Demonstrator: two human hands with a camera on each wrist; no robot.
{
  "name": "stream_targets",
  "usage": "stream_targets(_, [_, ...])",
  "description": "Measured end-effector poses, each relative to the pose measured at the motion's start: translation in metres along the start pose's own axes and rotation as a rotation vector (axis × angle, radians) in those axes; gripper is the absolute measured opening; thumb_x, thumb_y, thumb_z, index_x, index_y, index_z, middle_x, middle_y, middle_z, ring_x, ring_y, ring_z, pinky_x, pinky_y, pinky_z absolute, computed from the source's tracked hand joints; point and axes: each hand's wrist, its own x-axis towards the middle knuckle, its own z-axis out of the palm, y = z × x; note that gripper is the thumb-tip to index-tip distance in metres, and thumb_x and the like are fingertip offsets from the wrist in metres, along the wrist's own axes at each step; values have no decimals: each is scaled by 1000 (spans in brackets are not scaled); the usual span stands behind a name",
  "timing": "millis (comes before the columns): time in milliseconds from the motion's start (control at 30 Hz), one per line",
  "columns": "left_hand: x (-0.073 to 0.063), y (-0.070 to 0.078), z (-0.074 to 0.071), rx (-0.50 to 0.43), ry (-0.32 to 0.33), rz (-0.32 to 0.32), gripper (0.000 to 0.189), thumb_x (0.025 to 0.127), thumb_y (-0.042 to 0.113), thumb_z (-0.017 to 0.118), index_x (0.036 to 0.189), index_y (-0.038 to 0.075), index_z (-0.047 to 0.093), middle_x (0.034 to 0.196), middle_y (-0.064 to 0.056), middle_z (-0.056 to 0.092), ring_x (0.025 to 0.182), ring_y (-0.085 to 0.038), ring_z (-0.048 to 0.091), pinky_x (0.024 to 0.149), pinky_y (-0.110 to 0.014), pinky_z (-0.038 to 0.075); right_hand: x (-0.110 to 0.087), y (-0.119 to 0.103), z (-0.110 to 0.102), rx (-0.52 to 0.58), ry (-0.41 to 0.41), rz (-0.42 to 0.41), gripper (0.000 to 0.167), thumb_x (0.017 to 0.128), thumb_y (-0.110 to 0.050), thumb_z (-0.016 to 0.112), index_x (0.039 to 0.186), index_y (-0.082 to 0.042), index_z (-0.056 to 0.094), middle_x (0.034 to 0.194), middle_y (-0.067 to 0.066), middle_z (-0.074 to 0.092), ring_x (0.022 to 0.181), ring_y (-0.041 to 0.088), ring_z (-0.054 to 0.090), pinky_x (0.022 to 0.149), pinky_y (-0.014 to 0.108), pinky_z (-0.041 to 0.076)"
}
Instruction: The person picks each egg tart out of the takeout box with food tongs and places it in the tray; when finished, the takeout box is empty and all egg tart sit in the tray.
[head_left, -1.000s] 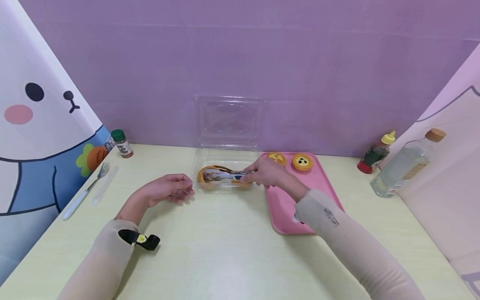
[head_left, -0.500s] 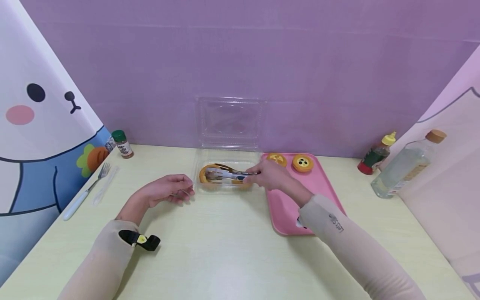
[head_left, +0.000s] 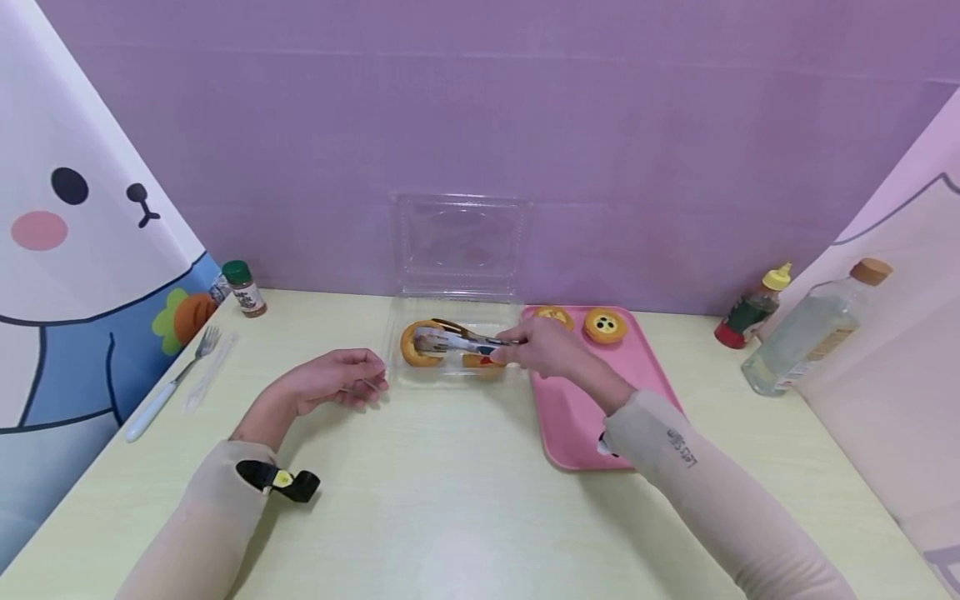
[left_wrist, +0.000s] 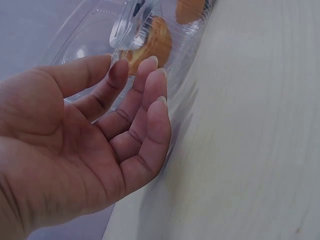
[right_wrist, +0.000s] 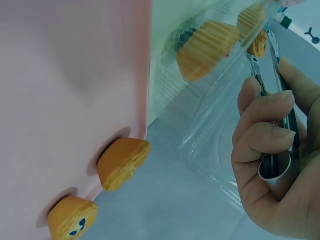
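My right hand (head_left: 551,346) grips metal tongs (head_left: 450,340) over an open clear plastic clamshell container (head_left: 468,312). The tong ends lie over a round egg tart (head_left: 412,354) in the container's left part. A second tart (head_left: 474,361) sits to its right in the container, partly behind the tongs. In the right wrist view, my curled fingers wrap the tong arms (right_wrist: 274,165). My left hand (head_left: 337,375) is at the container's left edge. In the left wrist view, thumb and index fingertip (left_wrist: 119,70) pinch that rim, while the other fingers bend loosely.
A pink tray (head_left: 562,425) carries two tarts (head_left: 605,325) at its back edge. Toward the left stand a green-capped spice jar (head_left: 244,287), a fork (head_left: 180,375) and a clear plastic utensil (head_left: 210,371). A sauce bottle (head_left: 752,308) and a corked bottle (head_left: 810,333) stand right.
My right hand and the tongs have shifted slightly right and back. The left tart in the container has moved slightly the same way. My left hand has stayed in place.
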Motion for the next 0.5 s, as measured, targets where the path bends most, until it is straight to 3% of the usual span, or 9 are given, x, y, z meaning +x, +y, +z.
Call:
stream_targets(100, [0, 0, 0, -2, 1, 3, 34, 106, 30, 50, 119, -1, 53, 106, -4, 66, 91, -16, 66, 79, -31, 58, -2, 0, -3, 1, 14, -15, 45, 93, -39, 71, 131, -16, 67, 51, -5, 42, 44, 10, 46, 46, 25, 45])
stream_targets(200, [-1, 0, 0, -3, 1, 5, 34, 106, 30, 50, 118, -2, 53, 106, -4, 66, 91, -16, 66, 79, -31, 58, -5, 2, -6, 15, 24, -22, 45, 92, -39, 72, 131, -16, 68, 58, -2, 53, 46, 11, 49, 47, 27, 47])
stream_targets(333, [-1, 0, 0, -2, 0, 3, 33, 106, 30, 50, 118, -1, 53, 107, -6, 66, 91, -16, 66, 79, -31, 58, -8, 5, -9, 43, 20, 5, 46, 92, -40, 72, 132, -18, 67, 82, 3, 69, 56, 15, 54, 51, 28, 50])
stream_targets(500, [-1, 0, 1, 2, 0, 3, 36, 106, 30, 50, 120, -3, 52, 108, -7, 66, 92, -17, 66, 80, -31, 58, -14, 11, -13, 96, 24, 8, 43, 93, -38, 71, 130, -18, 68, 84, 4, 69, 59, 15, 53, 49, 26, 46])
